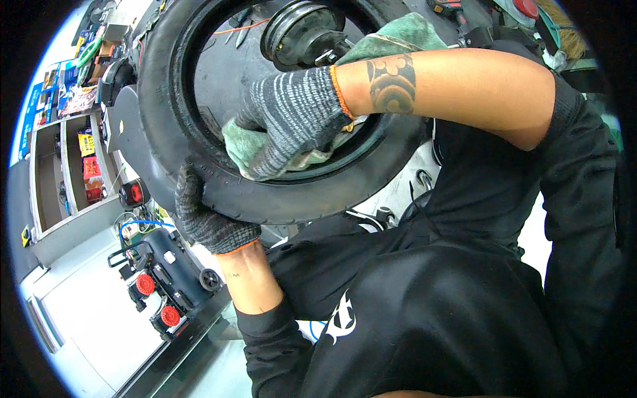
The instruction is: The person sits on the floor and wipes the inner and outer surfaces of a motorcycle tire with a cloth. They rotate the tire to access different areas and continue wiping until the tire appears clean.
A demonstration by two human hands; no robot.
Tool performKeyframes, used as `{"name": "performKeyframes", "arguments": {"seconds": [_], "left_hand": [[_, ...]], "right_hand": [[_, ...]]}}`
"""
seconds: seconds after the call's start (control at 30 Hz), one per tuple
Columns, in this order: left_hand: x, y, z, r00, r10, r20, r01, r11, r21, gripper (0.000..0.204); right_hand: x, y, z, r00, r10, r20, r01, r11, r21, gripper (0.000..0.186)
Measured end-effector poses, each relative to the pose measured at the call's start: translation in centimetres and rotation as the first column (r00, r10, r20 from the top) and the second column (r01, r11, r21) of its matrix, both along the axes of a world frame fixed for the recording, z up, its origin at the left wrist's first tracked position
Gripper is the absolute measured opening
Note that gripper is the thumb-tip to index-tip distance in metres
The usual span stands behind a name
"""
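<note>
A black rubber tire (pixel 292 202) is tilted in front of me, its opening facing up. My left hand (pixel 207 215), in a grey knit glove with an orange cuff, grips the tire's near left outer edge. My right hand (pixel 292 119), gloved the same way, reaches over the tire's right side into the opening. Its fingers are closed on a green cloth (pixel 243 144), pressed against the inner rim on the near side. More green cloth (pixel 401 36) shows beyond my right wrist, and whether it is the same piece I cannot tell.
A black wheel rim (pixel 302 36) lies on the dark surface beyond the tire, near an orange cord (pixel 242 28). An air compressor (pixel 176 272) with red round parts stands at the lower left. Shelves (pixel 66 172) with boxes line the left. A red-and-black tool (pixel 446 8) lies far right.
</note>
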State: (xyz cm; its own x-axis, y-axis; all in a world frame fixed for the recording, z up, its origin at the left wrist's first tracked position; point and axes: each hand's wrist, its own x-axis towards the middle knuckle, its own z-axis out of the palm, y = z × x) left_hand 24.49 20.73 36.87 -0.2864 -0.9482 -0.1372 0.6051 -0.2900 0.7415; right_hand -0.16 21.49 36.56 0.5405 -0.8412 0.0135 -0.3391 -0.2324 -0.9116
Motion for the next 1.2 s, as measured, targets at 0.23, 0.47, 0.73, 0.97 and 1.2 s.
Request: {"name": "performKeyframes", "arguments": {"seconds": [0.23, 0.47, 0.73, 0.97, 1.2], "left_hand": [[-1.9, 1.1, -0.4, 0.993, -0.05, 0.105, 0.033, 0.986, 0.164, 0.053], [-4.3, 1.1, -1.1, 0.988, -0.03, 0.154, -0.006, 0.974, 0.227, 0.053], [-3.4, 0.6, -2.0, 0.988, -0.015, 0.152, -0.007, 0.99, 0.141, 0.053], [-2.0, 0.2, -1.8, 0.992, -0.123, 0.027, 0.12, 0.989, 0.088, 0.049], [-3.3, 0.3, -2.0, 0.99, -0.097, 0.103, 0.094, 0.995, 0.041, 0.049]], "right_hand": [[0.6, -1.1, -0.6, 0.95, -0.312, 0.011, 0.31, 0.94, -0.143, 0.052], [-0.4, -5.5, -2.1, 0.825, -0.487, 0.287, 0.539, 0.831, -0.139, 0.04], [0.0, -4.7, -2.4, 0.911, -0.332, 0.244, 0.402, 0.847, -0.348, 0.033], [2.4, 1.4, -0.6, 0.945, -0.294, 0.14, 0.322, 0.777, -0.54, 0.03], [1.6, -4.1, -2.2, 0.941, -0.336, 0.043, 0.204, 0.461, -0.864, 0.034]]}}
